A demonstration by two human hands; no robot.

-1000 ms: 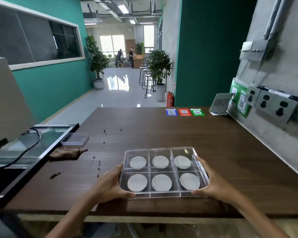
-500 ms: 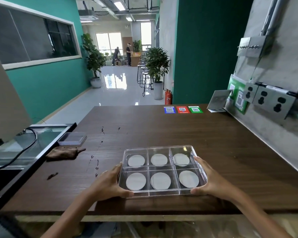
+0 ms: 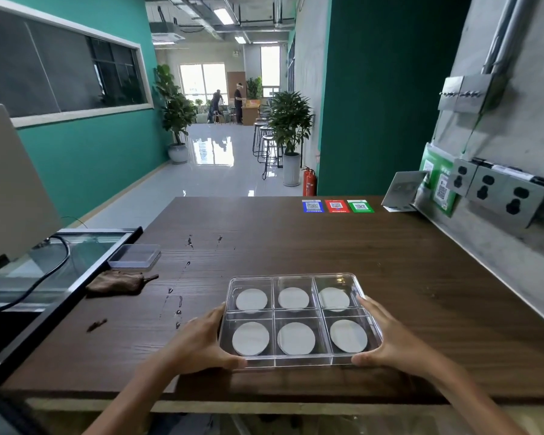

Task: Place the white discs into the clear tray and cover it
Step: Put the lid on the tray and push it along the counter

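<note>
While both hands grip its sides, the clear tray [image 3: 299, 321] rests on the table [image 3: 296, 246] near the front edge, as it did a second ago; hardly anything has shifted. Six white discs [image 3: 251, 338] lie one to a compartment. The left hand [image 3: 198, 343] has its fingers [image 3: 215, 315] along the left wall and thumb curled at the near corner; the right hand [image 3: 390, 343] mirrors it on the right. Whether a cover already sits on top cannot be told; a small clear box [image 3: 135, 255] lies well apart at the left. Filling appears complete, so only the covering may remain.
</note>
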